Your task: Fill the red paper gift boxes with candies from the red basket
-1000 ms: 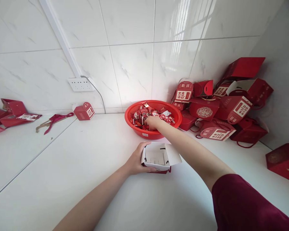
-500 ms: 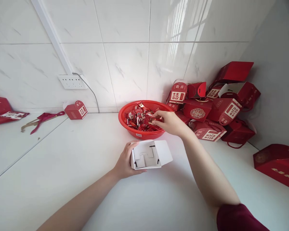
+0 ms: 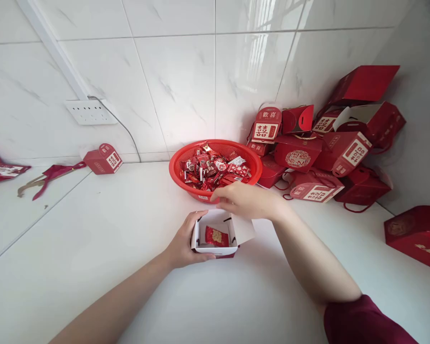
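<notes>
Open box (image 3: 215, 250) sits in left hand (image 3: 186, 242), thumb on near side, fingers on far side. One red candy (image 3: 217, 236) inside, right of that hand. Right hand (image 3: 241, 198) is over the box's far edge, fingers bent and close together; can't tell if they pinch anything. Red basket (image 3: 186, 187) of wrapped sweets (image 3: 209, 167) just beyond it.
</notes>
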`<state>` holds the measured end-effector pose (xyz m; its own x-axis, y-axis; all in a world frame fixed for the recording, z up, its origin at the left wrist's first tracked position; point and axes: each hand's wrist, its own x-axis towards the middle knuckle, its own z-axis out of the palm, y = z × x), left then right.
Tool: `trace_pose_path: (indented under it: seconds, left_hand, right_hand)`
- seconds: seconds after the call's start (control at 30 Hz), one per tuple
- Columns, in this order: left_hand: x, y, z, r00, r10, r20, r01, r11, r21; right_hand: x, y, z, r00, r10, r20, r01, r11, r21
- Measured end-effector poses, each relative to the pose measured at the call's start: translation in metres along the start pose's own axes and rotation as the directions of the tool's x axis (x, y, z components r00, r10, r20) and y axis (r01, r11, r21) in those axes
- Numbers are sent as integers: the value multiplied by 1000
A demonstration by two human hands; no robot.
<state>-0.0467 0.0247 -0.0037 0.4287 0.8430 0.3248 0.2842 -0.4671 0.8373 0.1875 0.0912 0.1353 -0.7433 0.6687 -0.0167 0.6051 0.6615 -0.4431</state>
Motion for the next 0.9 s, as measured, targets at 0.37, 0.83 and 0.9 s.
trace_pose_path:
  seconds: [0.37,0.83,0.9]
  left_hand:
    - [4,-6,-1,999,54,9,-53,996,-71]
    - [2,-4,-5,1000,-20,17,22,991,-130]
    - [2,-4,-4,999,-9,32,12,995,-101]
  right_hand:
    - [85,22,2,943,72,325,-82,996,18]
    - [186,58,34,848,187,495,-304,938,167]
    - [184,63,34,892,119,436,-245,938,246]
